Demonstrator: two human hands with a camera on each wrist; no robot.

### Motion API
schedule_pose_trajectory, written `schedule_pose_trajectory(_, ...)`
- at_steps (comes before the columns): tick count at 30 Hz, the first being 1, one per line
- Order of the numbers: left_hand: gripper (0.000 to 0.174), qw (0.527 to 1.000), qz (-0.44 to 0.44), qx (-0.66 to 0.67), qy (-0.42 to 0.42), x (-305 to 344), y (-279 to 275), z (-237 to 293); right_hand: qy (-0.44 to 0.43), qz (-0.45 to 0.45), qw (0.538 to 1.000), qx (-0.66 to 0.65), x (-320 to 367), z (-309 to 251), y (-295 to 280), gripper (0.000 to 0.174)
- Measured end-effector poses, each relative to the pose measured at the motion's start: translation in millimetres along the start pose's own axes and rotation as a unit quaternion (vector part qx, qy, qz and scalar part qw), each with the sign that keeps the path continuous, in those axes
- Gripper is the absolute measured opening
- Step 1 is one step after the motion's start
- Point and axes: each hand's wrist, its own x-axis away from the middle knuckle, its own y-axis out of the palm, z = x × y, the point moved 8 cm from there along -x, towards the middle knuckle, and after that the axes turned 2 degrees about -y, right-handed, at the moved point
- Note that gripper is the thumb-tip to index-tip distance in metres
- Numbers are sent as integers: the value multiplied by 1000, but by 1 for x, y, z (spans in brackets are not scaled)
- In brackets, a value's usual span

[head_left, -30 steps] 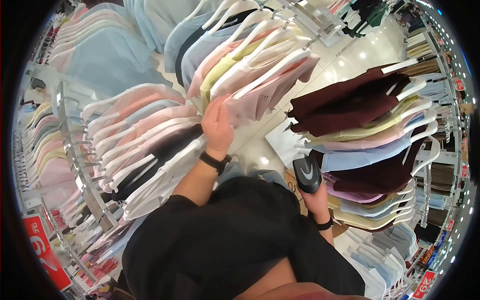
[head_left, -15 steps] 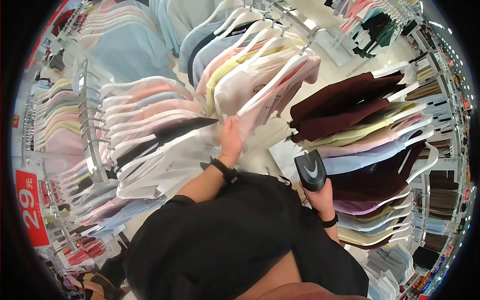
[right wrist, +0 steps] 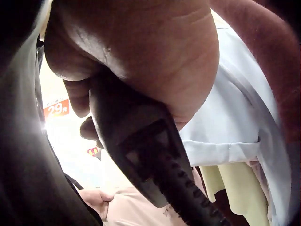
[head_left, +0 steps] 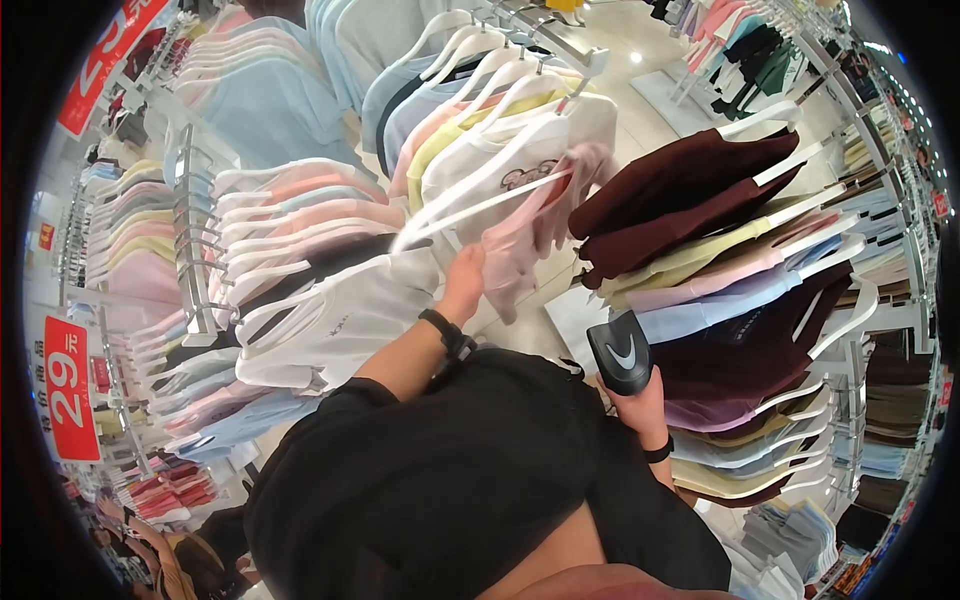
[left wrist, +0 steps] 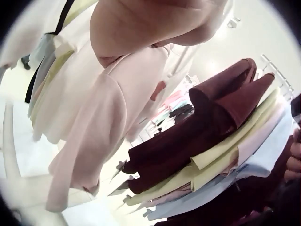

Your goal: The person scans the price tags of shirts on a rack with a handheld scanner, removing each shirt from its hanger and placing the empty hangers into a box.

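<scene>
- Left hand [head_left: 462, 285] grips the near edge of the pale pink fabric garment [head_left: 512, 270]; fingers curled in, cloth pinched at the thumb, as the right wrist view shows too.
- Garment lies just beyond the left fingers, on the side away from the torso, and drapes downward in folds. Dark print on it, too small to read.
- White plastic hanger [head_left: 408, 236] sits over the left hand, near end bare of cloth; long axis slants from the left hand's side up and away to the right, toward the chrome metal rail [head_left: 585, 62]. Can't tell if its hook is on the rail.
- White T-shirt with a dark cartoon outline [head_left: 590, 125] hangs just behind the pink one.
- Right hand [head_left: 640, 405] grips a black plastic handheld scanner with a grey curved mark [head_left: 622, 350], fingers wrapped round the handle; black coiled cord [right wrist: 188, 193] runs from its base.
- Scanner's long axis runs from the right hand away from the torso, head end slightly left. Scanner and pink garment are apart, garment off to the scanner's left and farther out.
- Left hand is the nearer one, touching the garment; right hand is apart from it.
- Dark maroon knit garments [head_left: 690, 180] hang beyond the scanner, to the pink garment's right.
</scene>
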Motion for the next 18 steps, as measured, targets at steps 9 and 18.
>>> schedule_pose_trajectory(9, 28, 923, -117, -314, 189, 76, 75, 122, 52, -62, 991, -107, 16, 13, 5, 45)
schedule_pose_trajectory(18, 28, 877, -407, -143, 213, 183, 155, 215, -38, -193, 969, -152, -9, -47, 36, 56)
